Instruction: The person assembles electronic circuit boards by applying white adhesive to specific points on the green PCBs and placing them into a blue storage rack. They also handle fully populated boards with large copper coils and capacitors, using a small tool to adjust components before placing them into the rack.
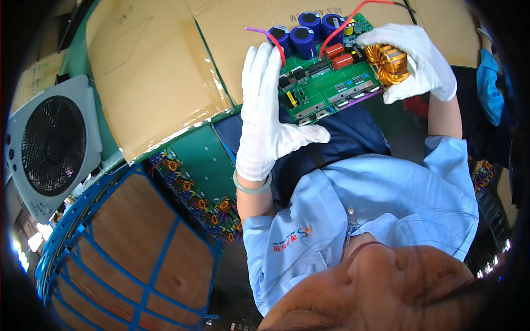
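A green circuit board (312,92) is held up, tilted, between my two white-gloved hands. Along its left edge lies my left hand (259,113), fingers straight and thumb stretched beneath the near edge. My right hand (428,62) curves round the right end, against a copper-wound coil (389,65). Several blue cylindrical capacitors (303,42) stand on the far side, with two orange-red blocks (342,61) nearer the coil. A red wire (353,12) arches up from the board, and another with a purple end rises at its left. My right fingertips are partly hidden behind the coil.
Cardboard sheets (149,71) cover the green bench beyond the board. At the far left stands a grey fan (54,146). Below the bench are a blue-framed brown panel (127,231) and several parts with coloured wires and coils (190,190). Another person's blue sleeve (489,91) shows at right.
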Available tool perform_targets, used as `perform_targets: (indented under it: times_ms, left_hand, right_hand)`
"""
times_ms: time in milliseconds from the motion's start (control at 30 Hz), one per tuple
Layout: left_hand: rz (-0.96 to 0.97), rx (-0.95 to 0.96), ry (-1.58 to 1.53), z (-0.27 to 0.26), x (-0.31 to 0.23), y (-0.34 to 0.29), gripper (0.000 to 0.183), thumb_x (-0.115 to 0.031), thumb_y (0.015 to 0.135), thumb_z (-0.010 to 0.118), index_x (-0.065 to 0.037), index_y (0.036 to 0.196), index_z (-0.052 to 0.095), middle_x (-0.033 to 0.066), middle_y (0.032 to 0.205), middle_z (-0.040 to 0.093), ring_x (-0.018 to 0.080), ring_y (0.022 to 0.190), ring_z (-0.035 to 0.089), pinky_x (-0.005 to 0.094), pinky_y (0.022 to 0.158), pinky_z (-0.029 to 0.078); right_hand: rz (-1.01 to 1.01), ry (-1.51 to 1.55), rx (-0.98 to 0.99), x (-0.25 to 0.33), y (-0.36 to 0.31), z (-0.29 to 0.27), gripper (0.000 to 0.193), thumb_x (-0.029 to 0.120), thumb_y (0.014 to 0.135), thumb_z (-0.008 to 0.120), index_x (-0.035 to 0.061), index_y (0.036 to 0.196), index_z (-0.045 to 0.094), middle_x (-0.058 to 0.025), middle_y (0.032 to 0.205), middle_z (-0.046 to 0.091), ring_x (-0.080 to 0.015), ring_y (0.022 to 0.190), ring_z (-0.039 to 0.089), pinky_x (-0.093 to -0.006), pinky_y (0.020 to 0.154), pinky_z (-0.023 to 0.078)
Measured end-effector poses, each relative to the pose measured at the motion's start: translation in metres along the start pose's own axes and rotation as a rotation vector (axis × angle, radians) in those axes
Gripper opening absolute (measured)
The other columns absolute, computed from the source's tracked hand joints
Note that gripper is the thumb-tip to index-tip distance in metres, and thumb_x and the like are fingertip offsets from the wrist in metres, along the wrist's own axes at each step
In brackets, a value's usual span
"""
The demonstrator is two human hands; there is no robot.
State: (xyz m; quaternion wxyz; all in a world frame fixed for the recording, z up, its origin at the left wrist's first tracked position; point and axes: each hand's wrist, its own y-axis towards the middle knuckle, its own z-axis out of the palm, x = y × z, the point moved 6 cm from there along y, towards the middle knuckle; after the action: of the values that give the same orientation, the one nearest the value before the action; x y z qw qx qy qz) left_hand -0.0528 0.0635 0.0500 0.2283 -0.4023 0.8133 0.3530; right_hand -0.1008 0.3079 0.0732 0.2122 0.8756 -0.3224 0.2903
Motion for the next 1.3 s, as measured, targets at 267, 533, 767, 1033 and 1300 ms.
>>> perform_targets:
  times_ms: [267,533,767,1033,1300]
  left_hand:
    - [-0.273,-0.103,-0.442,-0.031,0.031,0.052,0.081,-0.017,0.073,0.076,-0.003,0.144,0.040,0.0172,0.149,0.039,0.0308,0.144,0.027,0.0412,0.115,0.025]
    - [-0.158,-0.001,-0.250,-0.035,0.026,0.073,0.104,-0.035,0.054,0.090,-0.008,0.143,0.043,0.0223,0.150,0.034,0.0357,0.144,0.023,0.0466,0.114,0.027]
    - [-0.155,-0.016,-0.213,-0.031,0.026,0.065,0.101,-0.037,0.057,0.090,-0.010,0.143,0.043,0.0227,0.151,0.033,0.0373,0.145,0.021,0.0489,0.114,0.025]
    - [-0.244,0.050,-0.322,-0.016,0.025,0.053,0.098,-0.040,0.060,0.087,-0.012,0.143,0.044,0.0214,0.156,0.021,0.0355,0.147,0.011,0.0486,0.116,0.019]
    - [-0.259,0.054,-0.370,-0.008,0.027,0.044,0.092,-0.041,0.064,0.085,-0.013,0.142,0.045,0.0217,0.157,0.018,0.0344,0.148,0.011,0.0463,0.116,0.018]
  right_hand:
    - [0.176,0.226,0.094,-0.019,0.053,-0.038,0.071,0.053,0.068,0.079,0.0002,0.111,0.061,-0.0115,0.106,0.065,-0.0201,0.096,0.063,-0.0334,0.091,0.048]
    - [0.226,0.293,0.049,-0.027,0.052,-0.033,0.069,0.057,0.070,0.076,0.0027,0.110,0.062,-0.0112,0.105,0.065,-0.0194,0.098,0.062,-0.0325,0.092,0.048]
    - [0.215,0.255,0.019,-0.022,0.048,-0.030,0.070,0.059,0.067,0.077,0.0026,0.106,0.062,-0.0106,0.103,0.065,-0.0197,0.096,0.061,-0.0318,0.090,0.047]
    - [0.150,0.275,0.061,-0.006,0.035,-0.025,0.062,0.045,0.069,0.080,0.0043,0.111,0.061,-0.0119,0.107,0.066,-0.0241,0.098,0.064,-0.0339,0.093,0.048]
    - [0.150,0.258,0.031,-0.008,0.026,-0.020,0.073,0.052,0.064,0.083,0.0009,0.111,0.060,-0.0122,0.106,0.064,-0.0205,0.094,0.062,-0.0320,0.089,0.049]
